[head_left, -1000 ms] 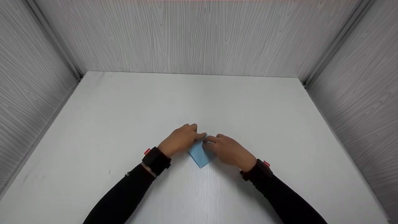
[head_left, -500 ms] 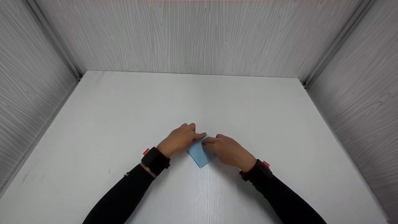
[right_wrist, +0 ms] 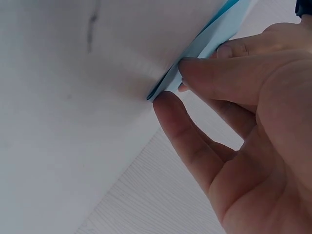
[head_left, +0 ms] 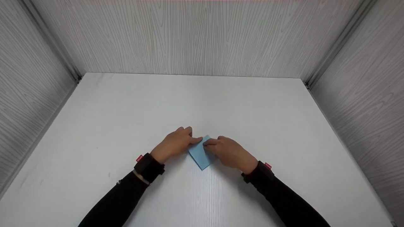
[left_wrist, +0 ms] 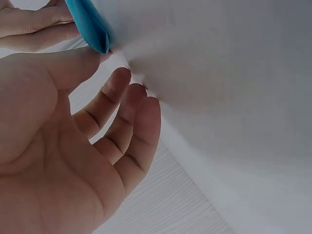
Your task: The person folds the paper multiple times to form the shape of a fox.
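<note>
A small folded sheet of light-blue paper (head_left: 199, 157) lies on the white table between my hands, one corner pointing toward me. My left hand (head_left: 175, 143) is at its upper left side, one extended digit touching the edge; in the left wrist view the other fingers (left_wrist: 141, 114) are loosely bent with tips on the table. From the right, my right hand (head_left: 232, 153) pinches the paper, covering part of it. The right wrist view has the thumb (right_wrist: 204, 73) against the paper's layered side and another fingertip at its end.
The white tabletop (head_left: 151, 101) stretches around the paper. Grey wood-grain panels rise at the back (head_left: 195, 37), left (head_left: 25, 78) and right (head_left: 363, 94). Both wrists carry black bands (head_left: 149, 167) over dark sleeves.
My left hand has shifted left along the paper's upper edge, uncovering more of the top corner. The paper has moved slightly left; my right hand stays nearly in place on it.
</note>
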### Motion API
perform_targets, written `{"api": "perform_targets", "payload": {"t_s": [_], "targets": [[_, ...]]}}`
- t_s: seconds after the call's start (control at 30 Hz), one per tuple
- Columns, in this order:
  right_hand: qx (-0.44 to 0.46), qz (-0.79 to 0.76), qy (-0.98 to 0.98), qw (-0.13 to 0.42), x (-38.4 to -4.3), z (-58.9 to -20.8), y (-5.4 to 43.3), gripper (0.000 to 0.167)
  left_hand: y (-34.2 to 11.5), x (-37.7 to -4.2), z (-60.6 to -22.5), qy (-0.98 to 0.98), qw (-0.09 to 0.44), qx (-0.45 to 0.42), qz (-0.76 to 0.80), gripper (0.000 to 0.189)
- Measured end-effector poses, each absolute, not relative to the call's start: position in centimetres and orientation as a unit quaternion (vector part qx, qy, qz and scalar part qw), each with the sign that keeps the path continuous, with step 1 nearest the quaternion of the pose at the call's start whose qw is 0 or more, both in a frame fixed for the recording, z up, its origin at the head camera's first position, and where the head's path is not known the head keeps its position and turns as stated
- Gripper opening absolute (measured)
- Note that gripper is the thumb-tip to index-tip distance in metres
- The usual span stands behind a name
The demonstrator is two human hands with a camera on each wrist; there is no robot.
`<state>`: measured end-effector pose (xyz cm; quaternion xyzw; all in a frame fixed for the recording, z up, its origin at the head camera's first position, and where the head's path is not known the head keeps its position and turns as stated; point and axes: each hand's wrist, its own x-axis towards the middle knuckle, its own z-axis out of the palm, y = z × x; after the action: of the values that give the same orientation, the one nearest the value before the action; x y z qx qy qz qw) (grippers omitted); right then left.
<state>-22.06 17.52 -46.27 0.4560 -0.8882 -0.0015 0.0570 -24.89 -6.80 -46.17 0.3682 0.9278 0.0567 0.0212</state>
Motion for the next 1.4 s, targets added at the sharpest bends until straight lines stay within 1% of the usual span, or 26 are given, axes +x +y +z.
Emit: {"api": "perform_targets", "payload": {"t_s": [0.33, 0.73, 1.13, 1.4], "targets": [[0.441, 0.002, -0.896, 0.047, -22.0, -46.1, 17.3, 0.049, -7.8, -23.7, -46.6, 0.925, -0.03, 0.376, 0.039, 0.052], [0.433, 0.017, -0.9, 0.032, -22.0, -46.1, 17.3, 0.05, -8.8, -22.9, -46.7, 0.922, -0.051, 0.38, 0.05, 0.047], [0.438, -0.004, -0.898, 0.034, -21.9, -46.0, 17.0, 0.054, -9.9, -21.9, -47.0, 0.918, -0.076, 0.386, 0.04, 0.044], [0.434, -0.014, -0.9, 0.03, -22.1, -46.0, 17.0, 0.054, -10.8, -21.0, -47.3, 0.918, -0.109, 0.38, 0.024, 0.05]]}}
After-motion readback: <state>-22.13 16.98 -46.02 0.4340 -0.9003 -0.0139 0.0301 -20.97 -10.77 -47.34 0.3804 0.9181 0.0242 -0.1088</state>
